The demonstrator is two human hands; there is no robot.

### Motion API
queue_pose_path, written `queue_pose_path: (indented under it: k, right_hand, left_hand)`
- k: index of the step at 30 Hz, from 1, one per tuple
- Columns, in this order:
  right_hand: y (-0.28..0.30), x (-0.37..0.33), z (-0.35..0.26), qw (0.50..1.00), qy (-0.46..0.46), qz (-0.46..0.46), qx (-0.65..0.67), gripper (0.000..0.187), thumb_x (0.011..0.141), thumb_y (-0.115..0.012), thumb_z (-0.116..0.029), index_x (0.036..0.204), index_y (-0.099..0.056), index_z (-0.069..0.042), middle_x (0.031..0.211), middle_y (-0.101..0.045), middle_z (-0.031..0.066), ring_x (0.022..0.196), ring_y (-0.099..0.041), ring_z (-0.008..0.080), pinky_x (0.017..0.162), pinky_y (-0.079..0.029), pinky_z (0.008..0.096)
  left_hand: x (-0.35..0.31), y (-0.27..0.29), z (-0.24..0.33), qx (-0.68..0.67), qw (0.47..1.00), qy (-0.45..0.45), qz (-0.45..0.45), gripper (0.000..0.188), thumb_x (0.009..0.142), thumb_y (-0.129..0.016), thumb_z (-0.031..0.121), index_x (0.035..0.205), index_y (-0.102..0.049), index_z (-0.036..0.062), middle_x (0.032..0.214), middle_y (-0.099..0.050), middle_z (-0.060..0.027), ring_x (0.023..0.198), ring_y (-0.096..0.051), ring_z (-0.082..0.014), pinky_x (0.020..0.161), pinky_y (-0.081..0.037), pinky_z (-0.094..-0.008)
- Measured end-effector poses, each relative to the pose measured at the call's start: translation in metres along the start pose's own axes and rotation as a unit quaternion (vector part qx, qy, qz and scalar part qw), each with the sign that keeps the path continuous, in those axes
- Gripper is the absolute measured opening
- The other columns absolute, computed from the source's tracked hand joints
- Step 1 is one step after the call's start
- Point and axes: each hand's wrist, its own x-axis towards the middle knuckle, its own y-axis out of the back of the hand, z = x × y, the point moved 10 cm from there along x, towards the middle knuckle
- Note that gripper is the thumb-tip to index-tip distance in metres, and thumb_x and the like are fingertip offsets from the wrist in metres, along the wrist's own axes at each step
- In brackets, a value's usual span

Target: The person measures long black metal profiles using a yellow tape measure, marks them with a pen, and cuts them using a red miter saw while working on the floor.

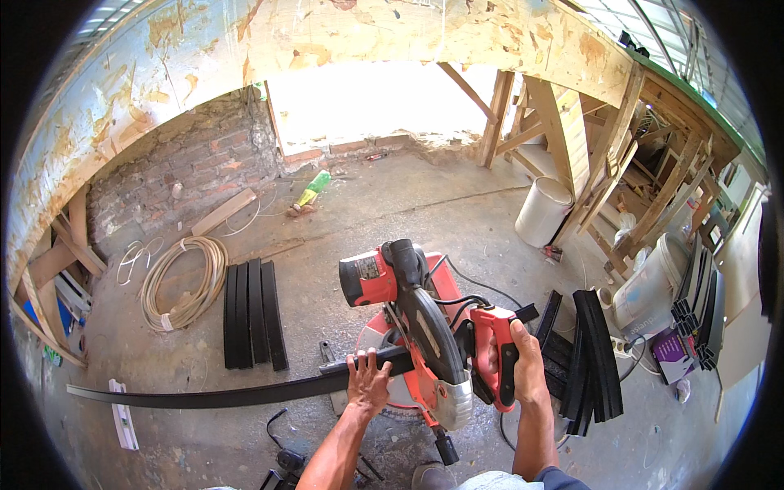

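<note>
A red and black miter saw [420, 327] stands on the floor in front of me. My right hand [527, 359] is closed round its red handle [495, 347]. A long black metal profile [245, 395] lies across the saw's base and reaches far out to the left. My left hand [369, 382] holds this profile down just left of the saw head, its fingers over the bar. The saw head hides the profile's right end and most of the blade.
Short black profile pieces lie left [253, 314] and right [592, 355] of the saw. Near the left wall are a hose coil [184, 284] and a green bottle [314, 188]. A spirit level [123, 415] lies under the profile's left end. White buckets [544, 212] stand at right.
</note>
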Motion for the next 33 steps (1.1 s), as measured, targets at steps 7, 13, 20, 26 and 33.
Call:
queue_pose_path:
  k: [7,13,20,26,33]
  right_hand:
    - [0.0,-0.0003,-0.0002,1.0,-0.001,0.001,0.002,0.065,0.101,-0.042,-0.062,0.087,-0.065,-0.002,0.065,-0.061,0.0037,0.055,-0.057,0.0105,0.052,-0.045,0.0254]
    - [0.0001,0.0001,-0.0014,1.0,0.01,-0.003,-0.007,0.07,0.099,-0.042,-0.067,0.088,-0.065,-0.002,0.066,-0.061,0.0038,0.055,-0.058,0.0103,0.052,-0.046,0.025]
    - [0.0003,-0.0007,-0.0002,1.0,0.011,0.0,0.003,0.067,0.1,-0.042,-0.064,0.088,-0.065,-0.002,0.066,-0.061,0.0038,0.055,-0.057,0.0105,0.053,-0.046,0.0252]
    - [0.0016,-0.0019,-0.0015,1.0,0.003,0.003,0.008,0.063,0.102,-0.043,-0.059,0.089,-0.065,-0.002,0.066,-0.062,0.0042,0.055,-0.057,0.0111,0.053,-0.046,0.0257]
    - [0.0013,-0.0016,0.001,1.0,0.001,0.002,0.01,0.062,0.102,-0.043,-0.058,0.09,-0.065,-0.001,0.066,-0.062,0.0042,0.055,-0.057,0.0112,0.053,-0.046,0.0257]
  left_hand:
    - [0.0011,-0.0021,-0.0001,-0.005,1.0,0.002,-0.001,0.036,0.087,-0.068,0.031,0.122,-0.067,0.0199,0.133,-0.044,-0.0163,0.133,-0.035,-0.036,0.113,-0.019,-0.0583]
    - [0.0015,-0.0041,-0.0004,-0.002,1.0,0.005,-0.006,0.036,0.088,-0.067,0.031,0.121,-0.067,0.0199,0.134,-0.043,-0.0166,0.134,-0.034,-0.0364,0.114,-0.018,-0.0583]
    - [0.001,-0.0041,0.0,0.006,1.0,0.001,-0.004,0.035,0.087,-0.068,0.032,0.12,-0.067,0.0194,0.133,-0.044,-0.0165,0.133,-0.034,-0.0361,0.113,-0.019,-0.0588]
    - [0.0019,-0.0016,0.0023,-0.001,1.0,-0.002,0.006,0.036,0.088,-0.068,0.032,0.121,-0.068,0.019,0.132,-0.044,-0.0163,0.132,-0.034,-0.0363,0.113,-0.019,-0.0588]
    - [0.0007,-0.0033,0.0009,-0.007,1.0,0.002,-0.004,0.035,0.088,-0.067,0.029,0.122,-0.067,0.0192,0.133,-0.043,-0.0168,0.133,-0.034,-0.0366,0.113,-0.018,-0.0591]
